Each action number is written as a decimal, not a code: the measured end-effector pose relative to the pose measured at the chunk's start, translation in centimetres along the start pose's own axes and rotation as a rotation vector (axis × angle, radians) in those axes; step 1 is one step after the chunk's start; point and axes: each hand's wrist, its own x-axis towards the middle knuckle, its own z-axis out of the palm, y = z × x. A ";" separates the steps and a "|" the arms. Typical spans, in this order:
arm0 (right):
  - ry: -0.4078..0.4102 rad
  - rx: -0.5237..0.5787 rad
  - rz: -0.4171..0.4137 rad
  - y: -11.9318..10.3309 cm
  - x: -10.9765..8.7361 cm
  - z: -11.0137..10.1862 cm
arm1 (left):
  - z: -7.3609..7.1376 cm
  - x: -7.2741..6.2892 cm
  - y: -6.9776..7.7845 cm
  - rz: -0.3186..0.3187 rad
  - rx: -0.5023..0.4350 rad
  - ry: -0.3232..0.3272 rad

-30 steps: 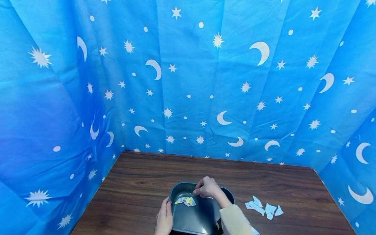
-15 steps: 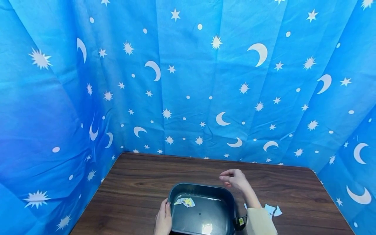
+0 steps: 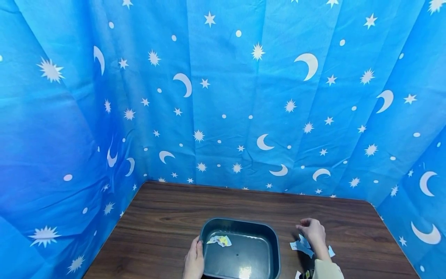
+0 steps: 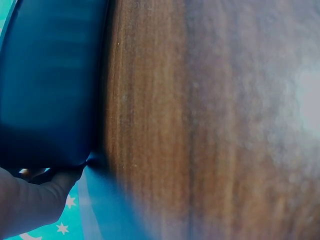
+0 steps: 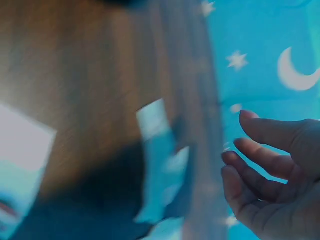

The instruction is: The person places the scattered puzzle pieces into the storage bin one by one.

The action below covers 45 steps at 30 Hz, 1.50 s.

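A dark grey plastic tub (image 3: 256, 248) stands at the table's front, with a torn yellow-and-white paper scrap (image 3: 223, 241) lying inside near its left wall. My left hand (image 3: 193, 259) holds the tub's left side, thumb and fingers at the wall; in the left wrist view the thumb (image 4: 55, 192) meets the tub's corner. My right hand (image 3: 313, 232) hovers over torn pale-blue paper pieces (image 3: 302, 246) to the right of the tub. In the right wrist view its fingers are loosely bent, nothing between them, with paper pieces (image 5: 157, 165) below.
Another scrap (image 3: 331, 252) lies to the right of the right wrist, and one more (image 3: 297, 274) sits by the front edge. The brown wooden table (image 3: 167, 217) is bordered by blue star-and-moon cloth (image 3: 223, 97) at the back and sides.
My right hand has moved from above the tub, rightward over the table, to the paper pieces. The left hand and the tub have stayed in place.
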 end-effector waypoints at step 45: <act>0.014 -0.158 -0.029 3.4 -1.0 1.5 | 0.0 0.0 0.2 -0.050 0.006 -0.008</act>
